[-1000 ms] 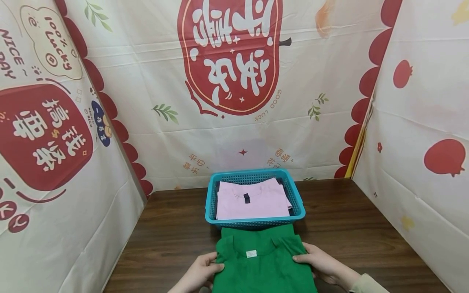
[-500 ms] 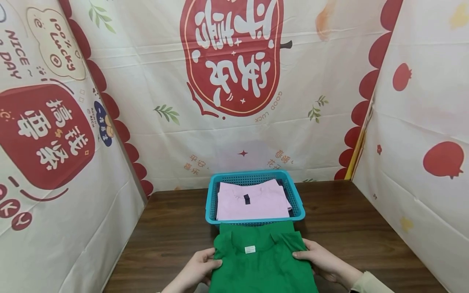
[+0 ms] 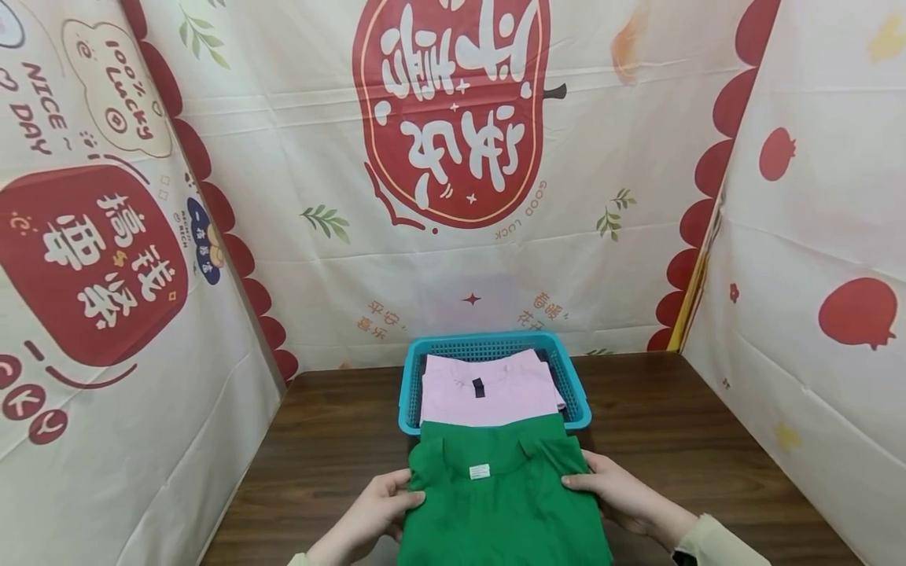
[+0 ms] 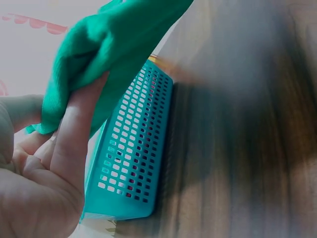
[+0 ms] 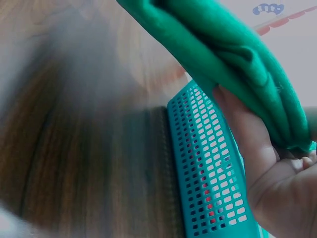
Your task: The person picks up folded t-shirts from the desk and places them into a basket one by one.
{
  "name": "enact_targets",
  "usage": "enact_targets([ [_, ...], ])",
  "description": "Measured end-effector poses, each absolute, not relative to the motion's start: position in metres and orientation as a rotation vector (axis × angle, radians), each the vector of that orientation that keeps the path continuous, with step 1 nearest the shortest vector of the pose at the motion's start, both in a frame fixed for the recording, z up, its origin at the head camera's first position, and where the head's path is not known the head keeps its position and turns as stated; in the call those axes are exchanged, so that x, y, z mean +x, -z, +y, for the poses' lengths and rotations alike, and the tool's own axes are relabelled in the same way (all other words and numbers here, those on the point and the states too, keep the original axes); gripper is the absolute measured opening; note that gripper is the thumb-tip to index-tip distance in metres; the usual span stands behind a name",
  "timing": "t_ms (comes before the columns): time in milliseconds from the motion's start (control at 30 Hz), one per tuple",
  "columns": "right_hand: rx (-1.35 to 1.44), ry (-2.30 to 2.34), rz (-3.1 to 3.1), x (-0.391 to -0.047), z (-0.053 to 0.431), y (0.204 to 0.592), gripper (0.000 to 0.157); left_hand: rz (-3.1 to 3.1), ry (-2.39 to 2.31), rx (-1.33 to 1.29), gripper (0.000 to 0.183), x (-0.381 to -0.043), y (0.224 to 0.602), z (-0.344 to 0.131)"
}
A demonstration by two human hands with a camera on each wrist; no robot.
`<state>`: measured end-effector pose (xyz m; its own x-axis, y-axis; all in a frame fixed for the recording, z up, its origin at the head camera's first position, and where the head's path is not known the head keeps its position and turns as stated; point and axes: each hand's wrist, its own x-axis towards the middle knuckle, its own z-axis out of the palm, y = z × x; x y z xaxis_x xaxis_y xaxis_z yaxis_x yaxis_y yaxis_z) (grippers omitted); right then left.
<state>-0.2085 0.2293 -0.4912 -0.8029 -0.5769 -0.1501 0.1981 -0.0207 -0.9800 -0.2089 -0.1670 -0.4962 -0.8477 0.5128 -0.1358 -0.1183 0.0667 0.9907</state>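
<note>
A folded green shirt with a white neck label spans the space between my two hands. On its left edge my left hand pinches the cloth, thumb on top and fingers underneath. My right hand grips the opposite edge the same way. Both wrist views show the green cloth raised over the table, its folded layers visible at the right. Just beyond, a folded pink shirt with a dark label lies in a blue plastic basket. The green shirt's far edge overlaps the basket's near rim in the head view.
Dark cloth shows at the edges under the pink shirt inside the basket. The brown wooden table extends to both sides of it. Printed fabric hangs behind the table and along its left and right sides.
Both hands have carried the green shirt slightly forward and up in the head view, so its far edge now covers the basket's near rim. The basket and pink shirt stay in place.
</note>
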Motion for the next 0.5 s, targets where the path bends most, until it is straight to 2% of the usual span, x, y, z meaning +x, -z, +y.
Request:
enact_targets([
  [233,-0.434,1.862,1.787,-0.218,0.229,0.481,0.058,1.886,-1.819,0.436,0.042,-0.221,0.487,-0.168],
  [500,-0.409,1.873,1.817,-0.229,0.229,0.469,0.066,1.887,-1.824,0.452,0.045,-0.231,0.480,-0.166],
])
